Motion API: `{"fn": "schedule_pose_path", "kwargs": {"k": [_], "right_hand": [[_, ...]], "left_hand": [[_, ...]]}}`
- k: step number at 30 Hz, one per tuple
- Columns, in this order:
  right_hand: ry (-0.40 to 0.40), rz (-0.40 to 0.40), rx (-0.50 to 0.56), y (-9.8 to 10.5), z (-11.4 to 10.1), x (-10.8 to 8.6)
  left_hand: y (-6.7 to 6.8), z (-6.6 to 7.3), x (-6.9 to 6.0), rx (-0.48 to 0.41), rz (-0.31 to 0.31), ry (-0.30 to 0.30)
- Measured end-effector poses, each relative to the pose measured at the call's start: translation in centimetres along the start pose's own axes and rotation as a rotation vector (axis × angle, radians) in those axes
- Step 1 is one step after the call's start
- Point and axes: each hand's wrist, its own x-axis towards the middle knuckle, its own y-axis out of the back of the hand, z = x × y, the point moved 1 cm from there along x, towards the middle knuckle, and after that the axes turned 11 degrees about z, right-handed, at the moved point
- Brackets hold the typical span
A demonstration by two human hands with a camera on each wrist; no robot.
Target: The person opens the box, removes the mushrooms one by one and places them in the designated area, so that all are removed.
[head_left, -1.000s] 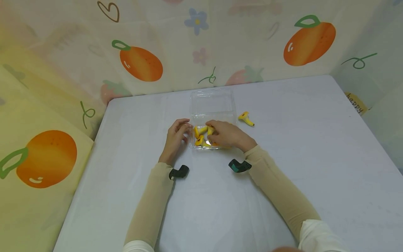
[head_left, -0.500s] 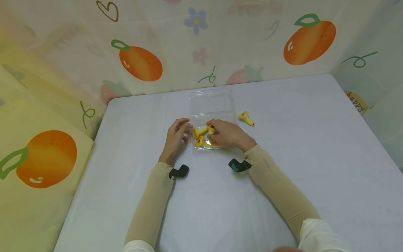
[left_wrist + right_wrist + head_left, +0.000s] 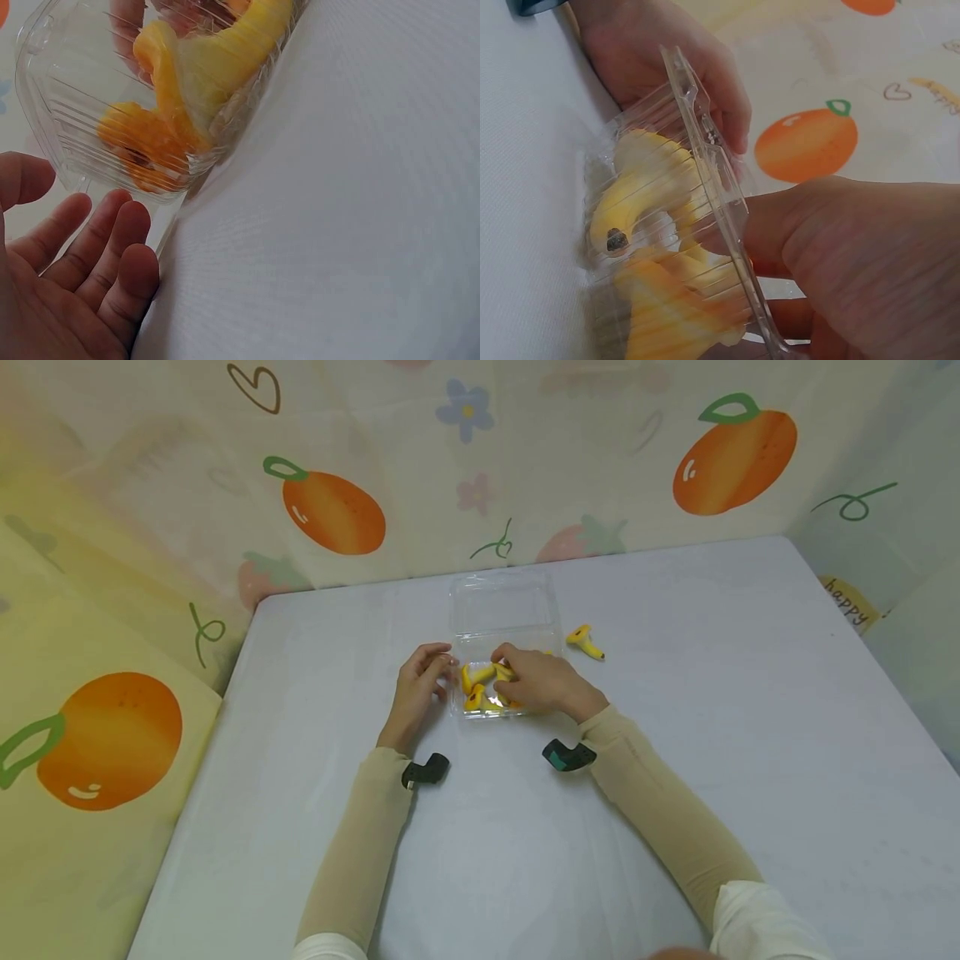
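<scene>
A clear plastic clamshell box (image 3: 480, 713) lies with its lid (image 3: 504, 603) folded back. Several yellow trumpet-shaped mushrooms (image 3: 476, 697) are inside it. My right hand (image 3: 549, 682) reaches into the box from the right, thumb and forefinger pinching a mushroom (image 3: 503, 671). In the right wrist view, the thumb shows through the ribbed wall against the yellow pieces (image 3: 656, 176). My left hand (image 3: 415, 692) stands at the box's left side, fingers loosely bent and holding nothing. The left wrist view has its fingertips (image 3: 131, 219) close to the box wall (image 3: 75, 135); contact is unclear.
One more yellow mushroom (image 3: 586, 642) lies on the white tabletop (image 3: 675, 635), right of the box. Behind the table hangs a fruit-patterned cloth (image 3: 420, 468). Each sleeved wrist bears a dark camera mount (image 3: 426, 770).
</scene>
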Motion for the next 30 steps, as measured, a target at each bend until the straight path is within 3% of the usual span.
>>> {"fn": "schedule_pose_path", "kwargs": {"k": [2,9,18,25,30], "right_hand": [[0.0,0.002,0.002,0.0,0.0,0.0],[-0.025,0.006,-0.041,-0.1,0.0,0.2],[-0.008,0.023,-0.054,0.0,0.1,0.2],[0.038,0.043,-0.026,0.0,0.2,0.3],[0.075,0.041,0.04,0.0,0.2,0.3]], "left_hand": [[0.0,0.1,-0.1,0.004,-0.001,-0.001],[-0.2,-3.7,1.8,-0.038,0.016,-0.053],[-0.1,-3.5,2.0,-0.035,-0.009,-0.021],[0.0,-1.1,0.6,-0.03,-0.011,-0.016],[0.0,-0.9,0.6,-0.031,-0.013,-0.016]]}}
